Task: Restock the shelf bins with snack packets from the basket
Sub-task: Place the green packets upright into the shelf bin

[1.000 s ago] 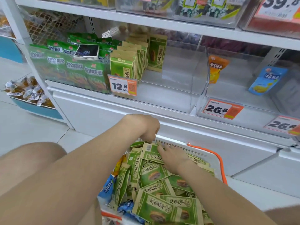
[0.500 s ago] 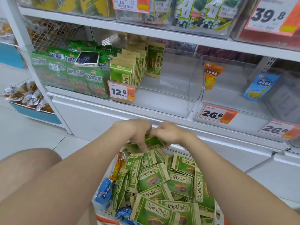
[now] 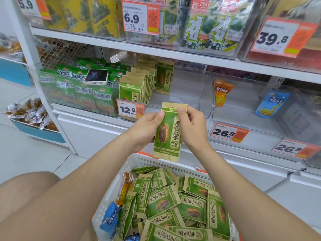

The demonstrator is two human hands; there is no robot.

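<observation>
I hold one green-and-tan sunflower seed packet point(image 3: 169, 134) upright in front of the shelf, above the basket. My left hand point(image 3: 147, 129) grips its left edge and my right hand point(image 3: 192, 126) pinches its upper right side. The white basket point(image 3: 111, 192) with an orange handle sits below, holding several more of the same packets point(image 3: 175, 204), plus a blue packet point(image 3: 109, 216) and an orange one at its left. The clear middle bin point(image 3: 194, 100) holds a row of matching packets point(image 3: 139, 86) on its left side behind a 12.8 tag.
A left bin holds green packets point(image 3: 76, 89) with a phone point(image 3: 97, 76) lying on top. The right bins hold an orange packet point(image 3: 222, 92) and a blue packet point(image 3: 271, 104). An upper shelf carries seaweed packs. A blue floor bin point(image 3: 38, 131) of wrapped snacks stands at left.
Both hands rose out of the basket with one sunflower seed packet and turned it upright before the middle bin. The view tilted up toward the shelf.
</observation>
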